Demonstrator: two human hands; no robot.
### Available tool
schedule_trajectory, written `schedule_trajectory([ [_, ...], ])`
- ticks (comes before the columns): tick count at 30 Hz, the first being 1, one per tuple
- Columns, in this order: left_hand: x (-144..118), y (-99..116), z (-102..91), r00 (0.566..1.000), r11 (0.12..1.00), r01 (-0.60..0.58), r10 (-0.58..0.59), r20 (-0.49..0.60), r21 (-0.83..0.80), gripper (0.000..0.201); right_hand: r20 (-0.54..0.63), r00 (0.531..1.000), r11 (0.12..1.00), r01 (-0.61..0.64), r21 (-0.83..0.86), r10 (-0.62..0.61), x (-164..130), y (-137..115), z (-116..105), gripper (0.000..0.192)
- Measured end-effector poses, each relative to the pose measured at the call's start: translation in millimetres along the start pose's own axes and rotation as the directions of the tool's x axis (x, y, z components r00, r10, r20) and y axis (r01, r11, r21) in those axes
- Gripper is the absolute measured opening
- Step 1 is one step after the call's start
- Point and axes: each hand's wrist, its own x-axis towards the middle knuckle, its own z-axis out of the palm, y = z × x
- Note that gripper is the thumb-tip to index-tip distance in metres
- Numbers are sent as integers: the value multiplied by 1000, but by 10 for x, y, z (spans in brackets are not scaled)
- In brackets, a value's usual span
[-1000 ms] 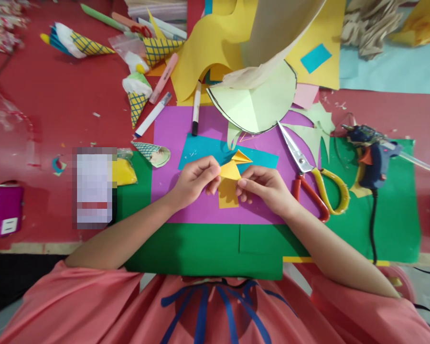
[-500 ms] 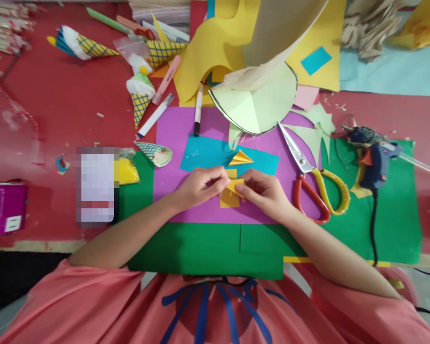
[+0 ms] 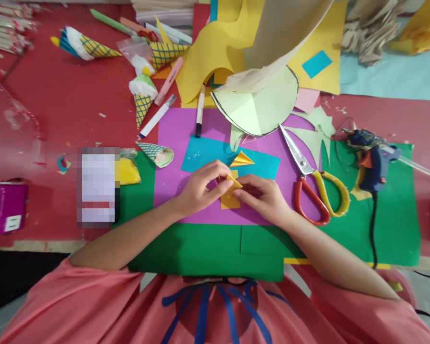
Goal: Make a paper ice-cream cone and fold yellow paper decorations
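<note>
A small folded piece of yellow paper (image 3: pixel 234 181) is between my hands, its point toward the right. My left hand (image 3: pixel 205 187) pinches it between thumb and fingertips. At its right end my right hand (image 3: pixel 264 195) is closed, thumb and fingers pressed on the paper's edge. Beneath them a flat yellow paper rectangle (image 3: pixel 231 201) lies on the purple sheet (image 3: pixel 172 191). Just beyond my fingers, a pleated yellow paper piece (image 3: pixel 242 159) rests on the blue paper strip (image 3: pixel 267 163).
Scissors (image 3: pixel 304 167) and a hot glue gun (image 3: pixel 376 157) lie to the right. Pale green card (image 3: pixel 260 107) with a dark outline sits ahead. At left are a small paper cone (image 3: pixel 155 154), markers (image 3: pixel 157 116) and several ice-cream-shaped crafts (image 3: pixel 142 99).
The yellow paper piece has been turned and tilted up in my fingers. My left hand has risen slightly and its fingers are more curled. The view has shifted a little.
</note>
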Motion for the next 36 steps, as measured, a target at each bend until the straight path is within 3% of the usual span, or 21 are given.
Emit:
schedule_trajectory([
  [3,-11,3,-15,985,984,173,-172,24,-45,14,-23,1000,1000,-19,20,20,-3,-2,9,20],
  [6,-23,-12,-17,949,941,312,-300,99,-133,20,-122,992,996,17,-92,-28,8,-106,-48,15],
  [9,-25,-39,-9,934,922,345,-319,164,-174,21,-195,980,946,-21,-325,-45,-71,-299,-293,13],
  [11,-20,-49,-4,925,928,350,-321,202,-126,23,-325,945,845,-144,-516,-38,-222,-385,-592,19],
  [12,-17,-48,-3,920,931,352,-326,217,-94,23,-439,898,771,-258,-583,-31,-325,-392,-773,24],
  [13,-13,-45,-2,914,933,355,-332,232,-62,24,-578,816,682,-423,-597,-1,-439,-373,-962,30],
  [15,-4,-33,-1,909,936,350,-336,247,-15,22,-831,552,482,-748,-457,68,-665,-262,-1324,38],
  [16,1,-27,-1,909,939,345,-334,249,1,22,-881,449,377,-849,-371,145,-758,-181,-1478,40],
  [17,5,-22,-2,912,942,337,-329,247,11,21,-895,381,306,-902,-304,231,-829,-92,-1603,38],
  [19,14,-13,-4,915,946,323,-318,247,23,20,-824,410,345,-895,-282,391,-895,87,-1765,29],
  [22,25,1,-12,908,943,331,-329,259,36,19,-825,427,462,-855,-236,370,-848,302,-1860,27],
  [26,27,20,-19,884,922,386,-375,278,16,19,-845,375,482,-860,-164,381,-755,417,-1962,11],
  [28,25,22,-18,881,915,403,-382,280,-20,18,-862,324,566,-823,-54,389,-743,392,-2004,14],
  [30,26,20,-16,888,914,402,-376,266,-51,19,-860,316,730,-677,91,400,-736,315,-1996,21],
  [32,31,18,-14,895,914,399,-372,248,-69,20,-843,363,862,-463,207,398,-716,202,-1931,25],
  [35,42,15,-14,892,905,414,-382,241,-100,21,-863,408,937,-295,185,299,-647,28,-1792,26],
  [36,44,14,-14,890,901,420,-384,246,-111,22,-878,397,947,-275,164,267,-617,-16,-1760,24],
])
